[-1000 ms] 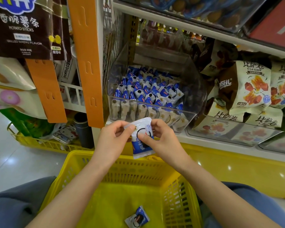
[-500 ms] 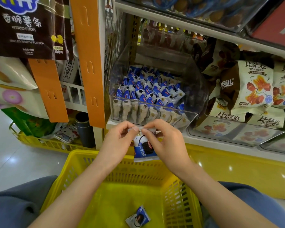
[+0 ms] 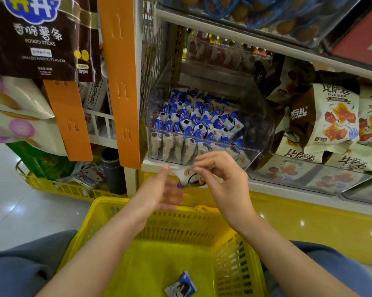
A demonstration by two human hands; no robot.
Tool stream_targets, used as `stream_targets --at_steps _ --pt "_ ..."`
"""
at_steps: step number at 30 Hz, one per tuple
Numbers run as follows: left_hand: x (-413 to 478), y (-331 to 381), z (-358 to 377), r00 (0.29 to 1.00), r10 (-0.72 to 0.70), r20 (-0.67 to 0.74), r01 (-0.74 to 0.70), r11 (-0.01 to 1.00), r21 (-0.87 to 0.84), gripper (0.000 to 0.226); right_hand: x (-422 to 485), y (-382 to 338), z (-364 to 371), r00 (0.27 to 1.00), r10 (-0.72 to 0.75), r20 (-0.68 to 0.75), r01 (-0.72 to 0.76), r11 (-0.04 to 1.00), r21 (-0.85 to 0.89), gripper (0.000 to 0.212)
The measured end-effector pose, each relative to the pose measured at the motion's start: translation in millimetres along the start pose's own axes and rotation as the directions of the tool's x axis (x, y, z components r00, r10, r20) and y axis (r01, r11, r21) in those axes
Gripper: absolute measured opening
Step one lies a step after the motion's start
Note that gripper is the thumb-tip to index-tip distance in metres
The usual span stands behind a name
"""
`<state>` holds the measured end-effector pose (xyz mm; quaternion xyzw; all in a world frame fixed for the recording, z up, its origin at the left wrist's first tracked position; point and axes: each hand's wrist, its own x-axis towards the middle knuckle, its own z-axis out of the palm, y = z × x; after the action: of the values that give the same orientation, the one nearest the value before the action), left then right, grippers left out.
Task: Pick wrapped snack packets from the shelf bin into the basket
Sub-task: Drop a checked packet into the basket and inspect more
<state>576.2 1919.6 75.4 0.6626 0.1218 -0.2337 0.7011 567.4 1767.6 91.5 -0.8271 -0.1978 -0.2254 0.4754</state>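
Shop shelving carries the clear shelf bin (image 3: 263,116). Just below its front wall, the right hand (image 3: 225,181) pinches 1 snack packet (image 3: 186,175) by its upper edge. The left hand (image 3: 157,194), just beside it, has straight fingers and holds nothing. The basket (image 3: 107,209) lies below, nearer the body.

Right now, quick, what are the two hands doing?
Left hand: open, fingers straight, gripping nothing.
Right hand: pinching the small white-and-blue wrapped snack packet.

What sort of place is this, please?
Probably a shop's snack aisle: shelves, a clear bin of wrapped packets, bagged snacks beside it, and a yellow basket below.
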Motion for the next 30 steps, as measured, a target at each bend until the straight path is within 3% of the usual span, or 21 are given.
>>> stream_targets --at_steps 3,8,13,17,21,24,26,30 --pt "-4 -1 3 0.997 -0.045 0.058 0.047 0.998 -0.038 0.05 -2 1 0 0.997 -0.069 0.035 0.07 0.997 -0.034 0.01" --pt "-2 7 -5 0.989 0.132 -0.06 -0.145 0.896 -0.421 0.031 -3 1 -1 0.986 -0.113 0.124 0.129 0.983 -0.132 0.009" --pt "-6 9 -7 0.983 0.186 -0.001 -0.165 0.87 -0.465 0.029 -3 4 0 0.976 -0.119 0.182 0.155 0.968 -0.198 0.01" --pt "-5 7 -6 0.965 0.249 -0.085 -0.262 0.893 -0.365 0.035 -3 3 0 0.967 -0.045 0.251 0.086 0.984 -0.154 0.014" --pt "-6 8 -1 0.932 0.318 -0.176 -0.351 0.914 -0.205 0.036 -1 -2 3 0.945 0.275 0.176 -0.29 0.955 0.064 0.024" --pt "-9 7 3 0.917 0.384 -0.112 -0.396 0.909 -0.127 0.037 4 -2 2 0.833 0.487 0.263 -0.543 0.811 0.219 0.018" --pt "-9 5 4 0.866 0.484 -0.125 -0.486 0.874 0.019 0.037 5 -1 2 0.767 0.551 0.329 -0.634 0.732 0.252 0.015" --pt "-6 -1 6 0.727 0.663 -0.18 -0.571 0.729 0.377 0.048 4 -2 5 0.745 0.609 0.273 -0.667 0.66 0.347 0.012"
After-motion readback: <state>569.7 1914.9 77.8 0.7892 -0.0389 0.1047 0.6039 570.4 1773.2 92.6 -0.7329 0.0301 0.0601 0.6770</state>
